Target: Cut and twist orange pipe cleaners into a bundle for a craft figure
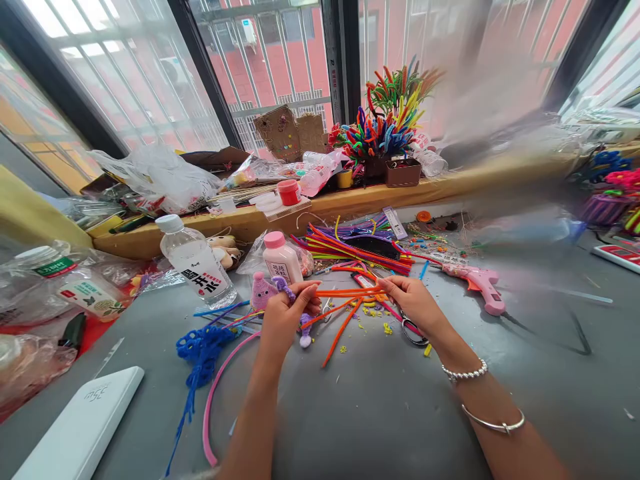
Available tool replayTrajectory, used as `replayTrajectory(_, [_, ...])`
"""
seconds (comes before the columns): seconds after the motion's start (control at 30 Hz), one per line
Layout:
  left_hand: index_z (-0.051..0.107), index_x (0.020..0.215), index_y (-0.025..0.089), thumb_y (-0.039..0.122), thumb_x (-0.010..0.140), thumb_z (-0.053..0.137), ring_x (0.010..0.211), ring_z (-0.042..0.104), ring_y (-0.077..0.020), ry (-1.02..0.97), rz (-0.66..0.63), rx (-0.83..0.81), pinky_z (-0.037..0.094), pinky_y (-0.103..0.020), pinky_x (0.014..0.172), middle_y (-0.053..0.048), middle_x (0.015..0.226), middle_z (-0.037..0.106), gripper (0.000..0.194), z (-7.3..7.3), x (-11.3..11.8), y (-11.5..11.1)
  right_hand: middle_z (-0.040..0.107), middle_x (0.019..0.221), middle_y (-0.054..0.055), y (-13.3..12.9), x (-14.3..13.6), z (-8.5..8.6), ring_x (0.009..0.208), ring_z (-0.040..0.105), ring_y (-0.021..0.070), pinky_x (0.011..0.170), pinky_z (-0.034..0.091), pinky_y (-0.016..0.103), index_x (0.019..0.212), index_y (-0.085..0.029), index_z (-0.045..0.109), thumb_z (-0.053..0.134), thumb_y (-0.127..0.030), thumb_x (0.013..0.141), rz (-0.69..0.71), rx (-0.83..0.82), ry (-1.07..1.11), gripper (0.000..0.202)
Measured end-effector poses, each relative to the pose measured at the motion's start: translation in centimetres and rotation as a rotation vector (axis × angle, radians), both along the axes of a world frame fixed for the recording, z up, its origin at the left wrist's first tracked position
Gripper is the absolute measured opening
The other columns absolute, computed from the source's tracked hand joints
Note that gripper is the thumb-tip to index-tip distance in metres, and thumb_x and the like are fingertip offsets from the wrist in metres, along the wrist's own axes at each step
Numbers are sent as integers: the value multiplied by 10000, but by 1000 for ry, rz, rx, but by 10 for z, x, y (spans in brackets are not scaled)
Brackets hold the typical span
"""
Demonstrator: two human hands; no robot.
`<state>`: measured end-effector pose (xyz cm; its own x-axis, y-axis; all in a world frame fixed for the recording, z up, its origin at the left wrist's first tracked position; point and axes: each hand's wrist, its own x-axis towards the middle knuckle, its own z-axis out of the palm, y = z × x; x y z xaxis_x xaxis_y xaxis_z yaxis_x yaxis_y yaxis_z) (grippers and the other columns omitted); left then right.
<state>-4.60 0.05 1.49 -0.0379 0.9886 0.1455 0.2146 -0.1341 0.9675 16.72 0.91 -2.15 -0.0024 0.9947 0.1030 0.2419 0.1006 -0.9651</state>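
Orange pipe cleaners [350, 291] stretch level between my two hands above the grey table. My left hand [293, 307] pinches their left end between thumb and fingers. At the other end, my right hand [411, 303] is closed on them in the same way. A loose orange pipe cleaner [343, 333] slants down below the held ones. Scissors [414, 332] lie beneath my right hand, partly hidden. Close to my left hand are a pink crocheted figure [262, 291] and a small purple piece [305, 331]. Yellow scraps [387, 328] are scattered below.
A bundle of coloured pipe cleaners [350, 247] lies farther back. A pink glue gun [477, 283] rests at right. Bottles [197, 263], blue yarn [203, 350], a pink hoop [215, 400] and a white power bank [83, 427] occupy the left. A cluttered ledge [240, 225] runs along the window.
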Motion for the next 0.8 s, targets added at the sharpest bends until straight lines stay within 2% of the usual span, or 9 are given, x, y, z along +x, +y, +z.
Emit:
replayTrajectory(0.2, [652, 798, 104, 446, 650, 575, 537, 608, -143, 31, -55, -79, 515, -260, 560, -46, 599, 651, 381, 1, -1, 1, 364, 482, -52, 2, 3, 0, 439, 297, 72, 422, 207, 214, 650, -126, 582, 459, -435, 729, -42, 59, -89, 342])
replayTrajectory(0.3, [656, 777, 117, 384, 613, 627, 568, 616, -140, 75, -96, -119, 511, -243, 584, -32, 602, 659, 315, 1, -2, 2, 377, 478, -51, 2, 3, 1, 453, 314, 73, 435, 221, 212, 629, -125, 590, 489, -410, 722, -51, 84, -99, 317])
replayTrajectory(0.43, [656, 694, 130, 309, 585, 652, 555, 612, -132, 127, -110, -173, 502, -224, 569, -13, 578, 657, 210, 1, -3, 2, 433, 492, -56, 2, 3, 2, 427, 325, 58, 416, 233, 199, 670, -126, 596, 571, -415, 661, -38, 4, 103, 290])
replayTrajectory(0.57, [661, 678, 142, 292, 581, 636, 532, 610, -139, 216, -156, -220, 496, -230, 543, -5, 554, 653, 181, -3, -5, 2, 537, 539, -30, 2, 3, 2, 442, 422, 62, 422, 307, 186, 694, -128, 595, 649, -407, 584, -52, -61, 325, 304])
replayTrajectory(0.7, [653, 657, 149, 310, 592, 610, 519, 609, -152, 354, -251, -215, 493, -245, 535, -6, 535, 645, 178, -10, -6, 5, 624, 642, 20, 6, 3, 2, 547, 543, 104, 493, 413, 207, 791, -135, 618, 604, -424, 633, -51, 11, 373, 329])
replayTrajectory(0.8, [626, 637, 151, 370, 609, 590, 517, 611, -163, 414, -220, -153, 484, -250, 521, -12, 536, 639, 224, -11, -7, 7, 646, 784, 50, 13, 11, 3, 686, 596, 144, 561, 461, 236, 911, -148, 580, 572, -405, 667, -137, 94, 295, 354])
